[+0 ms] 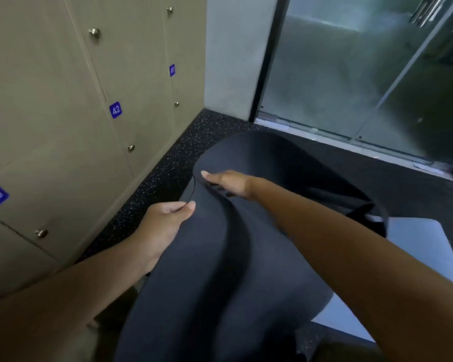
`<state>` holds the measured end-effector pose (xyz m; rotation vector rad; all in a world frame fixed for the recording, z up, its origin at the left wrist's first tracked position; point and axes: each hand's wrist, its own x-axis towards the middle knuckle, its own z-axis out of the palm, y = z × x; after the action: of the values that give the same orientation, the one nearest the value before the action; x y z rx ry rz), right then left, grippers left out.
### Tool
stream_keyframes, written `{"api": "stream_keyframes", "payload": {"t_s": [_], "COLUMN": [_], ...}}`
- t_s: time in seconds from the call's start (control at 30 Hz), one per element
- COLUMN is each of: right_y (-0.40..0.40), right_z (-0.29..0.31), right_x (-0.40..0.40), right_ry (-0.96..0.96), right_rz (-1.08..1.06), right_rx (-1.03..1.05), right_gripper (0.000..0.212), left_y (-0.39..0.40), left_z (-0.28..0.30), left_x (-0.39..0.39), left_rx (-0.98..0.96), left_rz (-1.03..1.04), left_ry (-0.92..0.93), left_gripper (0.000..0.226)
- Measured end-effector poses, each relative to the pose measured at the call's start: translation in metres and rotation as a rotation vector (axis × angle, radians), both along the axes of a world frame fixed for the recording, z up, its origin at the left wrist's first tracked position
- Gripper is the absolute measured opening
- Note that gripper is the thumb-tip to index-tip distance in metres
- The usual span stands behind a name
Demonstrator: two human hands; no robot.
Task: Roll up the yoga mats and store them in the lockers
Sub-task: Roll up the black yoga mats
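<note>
Up between both hands, dark yoga mat (207,257), left hand (162,223) pinching its edge, right hand (228,182) gripping its fold.

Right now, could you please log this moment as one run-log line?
left hand: pinches dark mat edge | right hand: grips mat fold | lockers: closed

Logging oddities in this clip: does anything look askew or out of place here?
The dark mat is not in a neat roll: it sags in loose folds between the left hand and right hand. The lockers in view are all closed.
</note>
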<state>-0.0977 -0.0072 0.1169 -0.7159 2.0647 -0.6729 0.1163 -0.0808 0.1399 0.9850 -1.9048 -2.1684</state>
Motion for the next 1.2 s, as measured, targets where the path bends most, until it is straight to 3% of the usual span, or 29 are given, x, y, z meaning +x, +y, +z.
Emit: {"api": "stream_keyframes", "payload": {"t_s": [0.07,0.27,0.3,0.4,0.53,0.67,0.73,0.9,1.03,1.2], "right_y": [0.022,0.114,0.128,0.165,0.203,0.23,0.238,0.241,0.255,0.253], "right_z": [-0.011,-0.009,-0.005,-0.008,-0.017,-0.036,-0.052,-0.059,-0.032,0.025], "right_x": [0.007,0.045,0.054,0.084,0.136,0.172,0.183,0.182,0.155,0.121], "right_ry": [0.035,0.023,0.007,-0.038,-0.162,-0.244,-0.175,0.203,0.328,0.548], "right_rz": [-0.019,-0.086,-0.097,-0.138,-0.106,-0.026,-0.023,-0.058,-0.19,-0.113], "right_rx": [-0.046,-0.124,-0.124,-0.126,-0.104,-0.04,-0.024,0.018,-0.067,-0.128], "right_gripper": [0.063,0.038,0.038,0.062,0.071,0.053,0.055,0.038,0.029,0.035], "left_y": [-0.009,-0.02,-0.023,-0.031,-0.028,-0.024,-0.026,-0.031,-0.042,-0.044], "left_z": [-0.013,-0.041,-0.044,-0.05,-0.054,-0.052,-0.052,-0.046,-0.041,-0.013], "left_x": [0.006,0.004,0.002,-0.002,-0.006,-0.003,0.0,0.007,0.02,0.022], "left_rx": [0.024,-0.036,-0.039,-0.025,-0.067,-0.063,-0.078,-0.131,-0.217,-0.222], "left_rz": [0.047,0.154,0.171,0.22,0.195,0.196,0.194,0.183,0.223,0.203], "left_ry": [-0.042,-0.138,-0.154,-0.17,-0.165,-0.159,-0.174,-0.153,-0.107,0.008], "left_gripper": [0.024,0.023,0.027,0.027,0.033,0.03,0.032,0.028,0.024,0.026]}}
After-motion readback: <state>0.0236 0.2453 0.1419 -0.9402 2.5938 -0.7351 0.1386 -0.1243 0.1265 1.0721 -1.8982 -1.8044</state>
